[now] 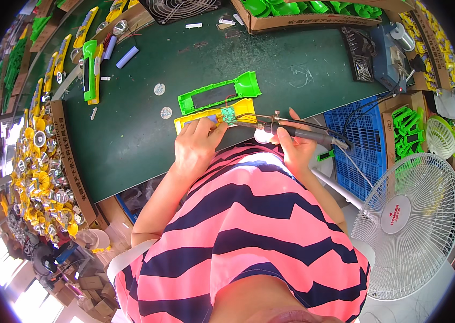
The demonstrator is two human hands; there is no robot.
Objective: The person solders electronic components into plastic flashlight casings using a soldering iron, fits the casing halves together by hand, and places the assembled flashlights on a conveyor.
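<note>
- The yellow plastic flashlight half-shell (214, 117) lies open-side up at the near edge of the dark green bench (130, 134), with a small green circuit board (229, 114) seated toward its wide end.
- The left hand (198, 142) presses down on the shell just left of the board, fingers together on the plastic, pinning it flat.
- The right hand (292, 142) has its grip closed around the black handle of a soldering iron (292, 131), whose metal tip reaches the board from the right.
- Judged from this, the soldering of the board's wires is in hand and not finished: thin wires run loose beside the board.
- The matching green plastic half-shell (219, 92) lies just behind the yellow shell, apart from it, so the housing is not yet closed.
- Farther left of the yellow shell, one assembled green and yellow flashlight (91, 70) lies on the bench.
- Two small round clear lenses (163, 100) lie left of the shell, unused.
- Behind the green half, a cardboard box of green plastic parts (303, 13) suggests more units wait.
</note>
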